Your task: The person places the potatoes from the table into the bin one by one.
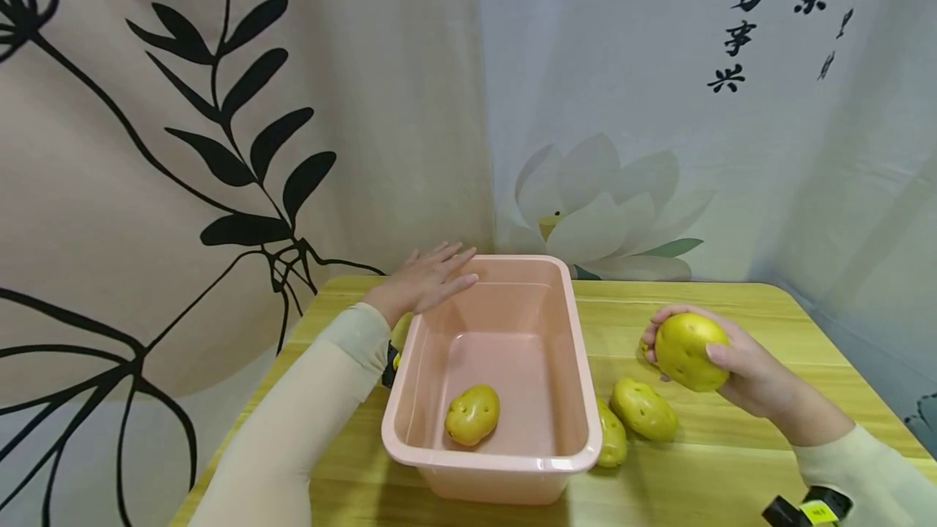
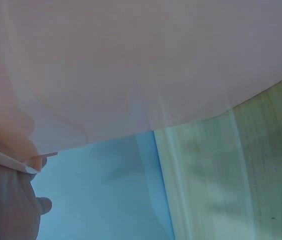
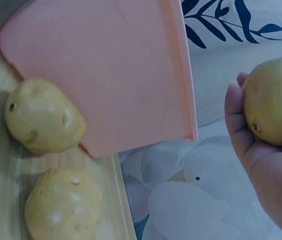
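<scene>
My right hand [image 1: 754, 376] grips a yellow potato [image 1: 690, 352] above the table's right side, fingers curled round it; the right wrist view shows the same potato [image 3: 276, 100] resting in the palm. A pink plastic tub [image 1: 505, 459] stands mid-table with one potato [image 1: 472, 415] lying on its floor. At the tub's far left corner my left hand [image 1: 424, 279] rests on the rim, fingers straight. In the left wrist view that hand [image 2: 8, 202] lies along the rim, beside the tub's outer wall [image 2: 131, 65].
Two potatoes, one nearer the tub [image 1: 610, 435] and one farther right [image 1: 644, 409], lie beside the tub's right wall. Something yellow [image 1: 401, 332] shows behind my left forearm. The wooden table [image 1: 732, 462] ends at a printed curtain [image 1: 410, 104].
</scene>
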Demonstrator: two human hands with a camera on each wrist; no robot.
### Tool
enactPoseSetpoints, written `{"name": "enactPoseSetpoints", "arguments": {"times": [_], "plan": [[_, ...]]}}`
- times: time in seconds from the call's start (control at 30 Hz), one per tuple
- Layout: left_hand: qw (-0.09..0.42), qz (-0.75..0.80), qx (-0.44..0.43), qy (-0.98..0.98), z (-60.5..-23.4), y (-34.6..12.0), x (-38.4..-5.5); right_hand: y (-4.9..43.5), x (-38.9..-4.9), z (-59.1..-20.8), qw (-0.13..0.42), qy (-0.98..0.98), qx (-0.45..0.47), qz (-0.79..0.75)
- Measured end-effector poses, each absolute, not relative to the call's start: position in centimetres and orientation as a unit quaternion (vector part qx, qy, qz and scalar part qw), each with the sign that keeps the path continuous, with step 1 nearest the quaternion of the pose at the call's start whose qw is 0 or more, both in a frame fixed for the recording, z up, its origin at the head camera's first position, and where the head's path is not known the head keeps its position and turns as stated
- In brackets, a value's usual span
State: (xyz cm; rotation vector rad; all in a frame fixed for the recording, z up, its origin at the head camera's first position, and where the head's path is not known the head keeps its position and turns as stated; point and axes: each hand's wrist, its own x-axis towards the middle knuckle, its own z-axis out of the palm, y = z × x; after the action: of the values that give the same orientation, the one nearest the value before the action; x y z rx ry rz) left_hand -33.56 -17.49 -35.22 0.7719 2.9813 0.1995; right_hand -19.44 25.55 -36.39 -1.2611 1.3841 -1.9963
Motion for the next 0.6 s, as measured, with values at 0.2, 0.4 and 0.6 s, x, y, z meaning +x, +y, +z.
{"name": "enactPoseSetpoints", "arguments": {"times": [0.2,0.4,0.6], "plan": [[0.024,0.064,0.254,0.965,-35.3,-17.4,-33.6,24.4,-19.7,-35.4,0.239,0.457,-0.448,-0.73],[0.022,0.062,0.258,0.964,-35.3,-17.4,-33.6,23.3,-19.8,-34.4,0.257,0.45,-0.445,-0.731],[0.024,0.063,0.253,0.965,-35.3,-17.4,-33.6,22.0,-20.2,-33.3,0.283,0.442,-0.434,-0.733]]}}
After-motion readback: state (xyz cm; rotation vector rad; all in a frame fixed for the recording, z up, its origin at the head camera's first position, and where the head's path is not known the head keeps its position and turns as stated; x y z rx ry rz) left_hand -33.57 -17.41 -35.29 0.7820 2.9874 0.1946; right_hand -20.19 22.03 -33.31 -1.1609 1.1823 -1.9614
